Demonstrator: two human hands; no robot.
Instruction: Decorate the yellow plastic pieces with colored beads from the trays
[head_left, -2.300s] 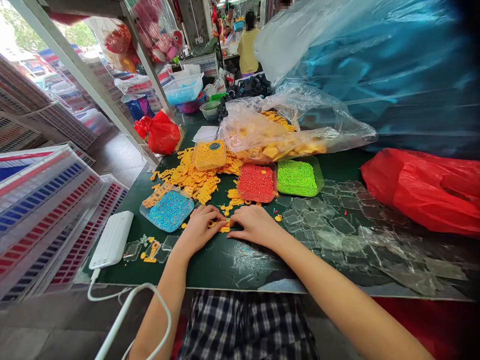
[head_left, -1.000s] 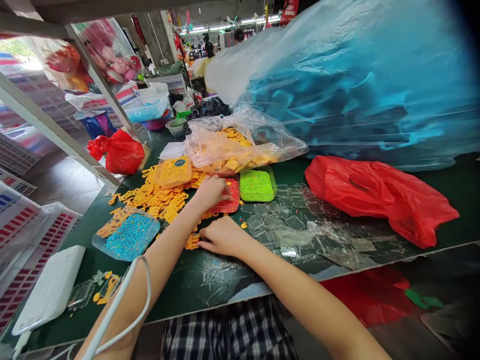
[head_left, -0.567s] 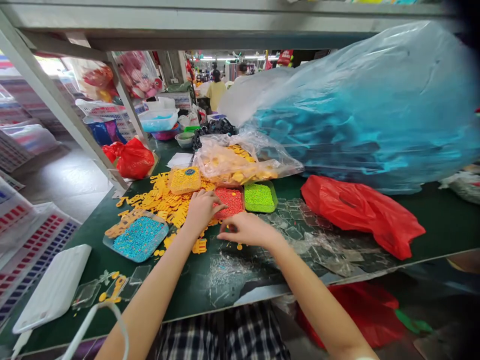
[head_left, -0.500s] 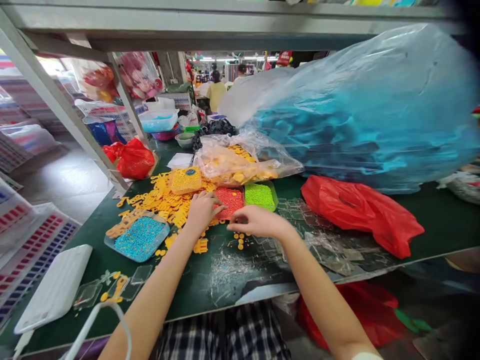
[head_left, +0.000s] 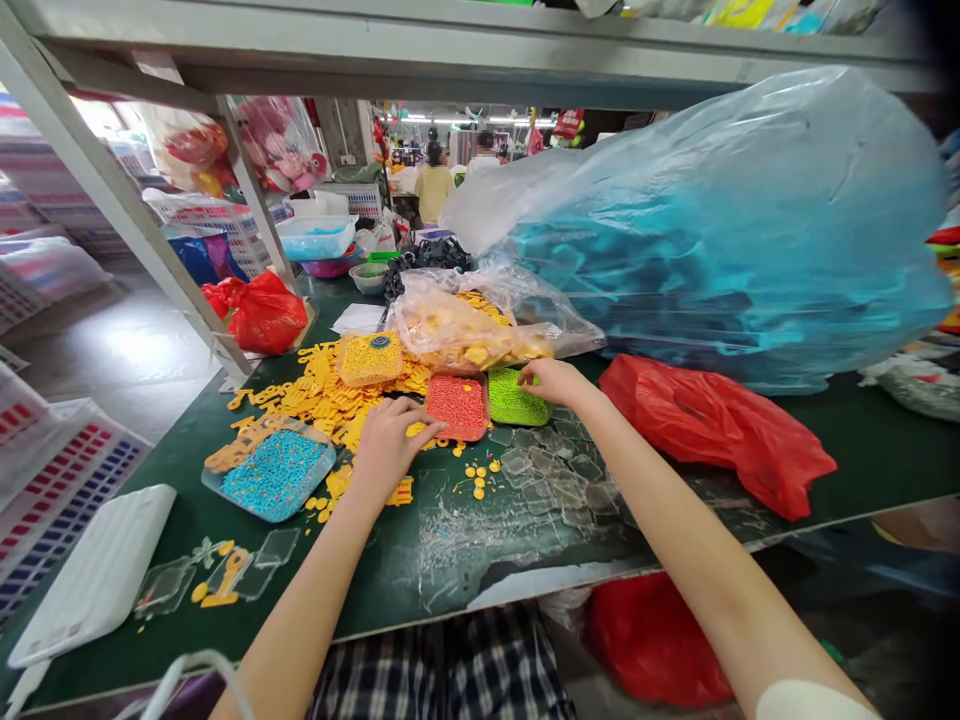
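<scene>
Reaching over the green beads (head_left: 514, 402) on the bench (head_left: 390, 590) with the right hand (head_left: 559, 382), curling the left hand (head_left: 386, 450) beside the red beads (head_left: 456, 408), can't tell if pinching any with either, probably light, hard and roll-prone, best nipped between fingertips.

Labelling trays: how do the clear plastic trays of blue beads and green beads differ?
Blue-bead tray stands apart; green-bead tray sits beside a clear plastic tray of red beads. Right hand has its fingers over green-bead tray; neither hand is at blue-bead tray. Both: shallow, open.
</scene>
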